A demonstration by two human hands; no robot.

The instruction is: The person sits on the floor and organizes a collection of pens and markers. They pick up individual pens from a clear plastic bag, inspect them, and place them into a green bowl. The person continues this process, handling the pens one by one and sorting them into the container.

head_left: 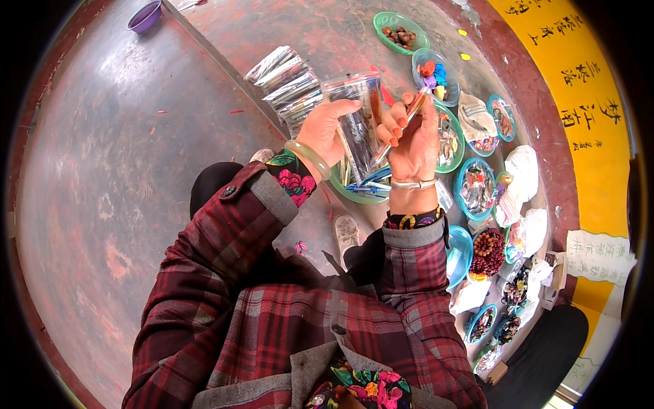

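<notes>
In front of my chest, my left hand (321, 133) is closed on a clear zip bag (357, 126), thumb across its front. Dark slim things show through the plastic. My right hand (413, 146) has its fingers wrapped round a slim pen (410, 113) in white and orange-brown, held slanted beside the bag's right edge. Whether it is a single pen is hard to make out. Below both hands stands a green basin (360, 198) with blue and pale pens in it, partly hidden by the bag and my right wrist.
Filled clear packets (289, 83) lie in a row on the floor beyond my left hand. A basin of brown round things (400, 35) and one of coloured pieces (436, 71) stand farther off. More basins and white bags (522, 174) line the right. A purple basin (144, 17) sits far left.
</notes>
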